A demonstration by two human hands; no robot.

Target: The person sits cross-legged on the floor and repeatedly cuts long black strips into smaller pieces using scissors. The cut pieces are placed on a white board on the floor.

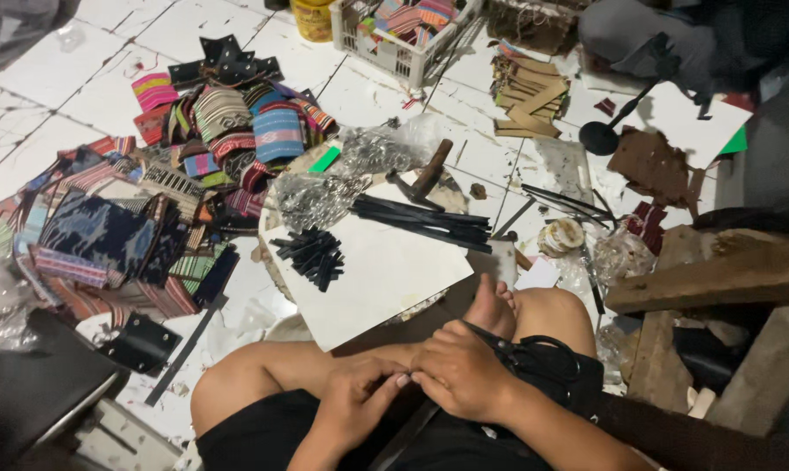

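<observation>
I sit cross-legged on the floor, and both hands meet over my lap. My left hand pinches the end of a long black strap that runs down between my legs. My right hand closes on the same strap beside it, fingertips touching the left ones. Black scissors lie on my right thigh, just behind the right hand. In front of my knees a white board carries a pile of short black strips and a bundle of longer black strips.
Heaps of woven patterned pouches cover the floor at the left. A hammer and clear bags of metal rings lie beyond the board. A white crate, cardboard pieces and wooden planks stand at the back and right.
</observation>
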